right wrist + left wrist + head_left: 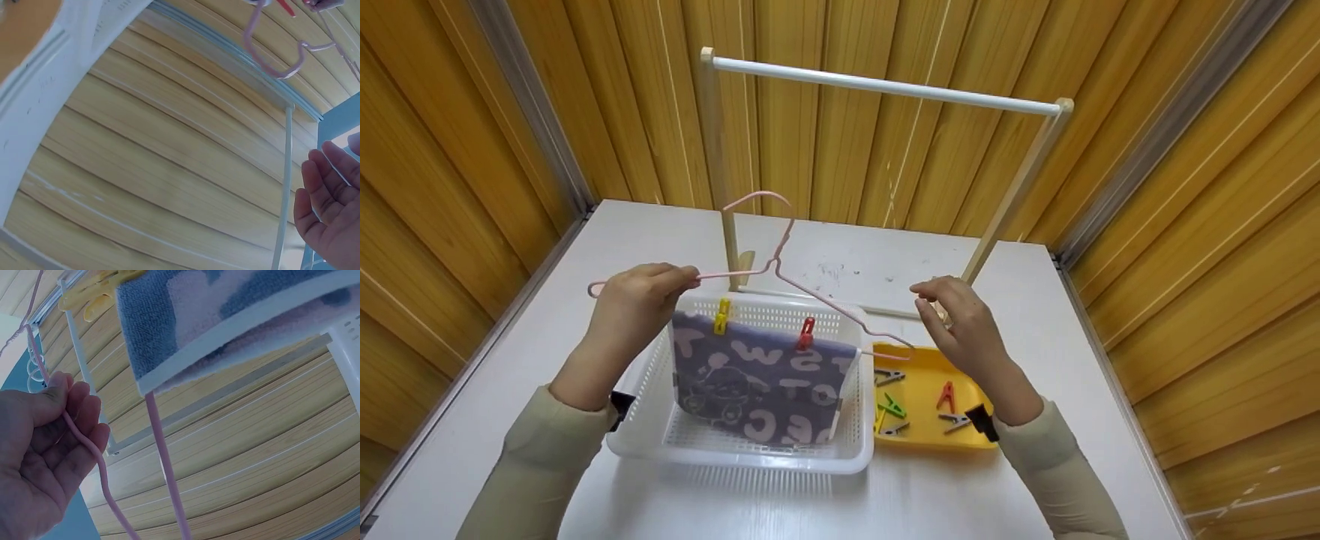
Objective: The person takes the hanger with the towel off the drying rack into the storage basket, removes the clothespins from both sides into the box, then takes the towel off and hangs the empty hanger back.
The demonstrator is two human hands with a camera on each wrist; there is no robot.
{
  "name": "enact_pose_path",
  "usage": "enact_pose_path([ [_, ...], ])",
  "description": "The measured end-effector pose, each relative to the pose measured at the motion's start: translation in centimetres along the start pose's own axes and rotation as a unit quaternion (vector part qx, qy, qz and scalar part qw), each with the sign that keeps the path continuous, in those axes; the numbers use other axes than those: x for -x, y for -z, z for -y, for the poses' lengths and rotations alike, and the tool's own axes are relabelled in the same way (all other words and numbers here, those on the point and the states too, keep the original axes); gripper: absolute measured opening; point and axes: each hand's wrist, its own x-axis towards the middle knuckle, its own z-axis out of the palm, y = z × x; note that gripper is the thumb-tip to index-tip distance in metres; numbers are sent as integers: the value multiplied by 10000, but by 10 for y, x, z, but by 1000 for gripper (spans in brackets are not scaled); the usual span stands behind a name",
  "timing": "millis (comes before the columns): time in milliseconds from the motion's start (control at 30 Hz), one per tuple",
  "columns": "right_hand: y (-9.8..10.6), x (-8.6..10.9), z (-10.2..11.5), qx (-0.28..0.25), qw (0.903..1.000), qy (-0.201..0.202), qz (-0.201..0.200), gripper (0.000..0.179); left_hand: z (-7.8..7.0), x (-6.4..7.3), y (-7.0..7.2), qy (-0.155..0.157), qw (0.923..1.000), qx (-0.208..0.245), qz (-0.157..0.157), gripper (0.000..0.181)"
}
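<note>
My left hand (641, 296) pinches the left arm of a pink hanger (819, 296), thumb and fingers around the wire, as the left wrist view also shows. Over the hanger's lower bar hangs a purple-grey towel (765, 382) with pale letters and a car print. A yellow clothespin (722, 316) and a red clothespin (806, 334) grip its top edge. The towel hangs above a white basket (645, 420). To the right of the hanger's end, my right hand (964, 322) is raised with loosely bent fingers, holding nothing and apart from the hanger.
A yellow tray (919, 412) with several loose clothespins stands right of the basket. Behind them rises a rack with a white rail (885, 85) and wooden posts (1016, 195) on the white table (1072, 450). Wood-patterned walls enclose the back and sides.
</note>
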Motion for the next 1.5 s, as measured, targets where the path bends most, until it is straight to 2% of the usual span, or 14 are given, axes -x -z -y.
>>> enact_pose_path([
  [133, -11, -1, 4, -100, 9998, -135, 90, 21, 4, 2, -8, 138, 9999, 49, 65, 14],
  [333, -30, -4, 6, -228, 9985, -441, 238, 19, 11, 3, -18, 509, 9978, 182, 376, 15],
  [500, -46, -10, 7, -420, 9951, -714, 537, 17, 20, 4, -29, 533, 9975, 192, 423, 13],
  [700, -66, -17, 12, -604, 9817, -1207, 1341, 27, 28, 3, -40, 713, 9954, 269, 574, 13],
  [967, -92, -29, 13, -596, 9652, -1473, 2078, 42, 36, 3, -55, 961, 9904, 379, 914, 12],
  [1133, -106, -39, 14, -499, 9481, -1670, 2658, 42, 39, 4, -62, 1179, 9850, 468, 1170, 14],
  [1200, -110, -40, 15, -477, 9453, -1653, 2771, 37, 39, 4, -64, 1272, 9825, 511, 1258, 15],
  [1267, -114, -40, 15, -418, 9465, -1582, 2783, 31, 40, 4, -66, 1286, 9821, 534, 1272, 15],
  [1500, -123, -40, 15, -228, 9606, -1152, 2518, 19, 42, 3, -69, 1402, 9790, 546, 1374, 17],
])
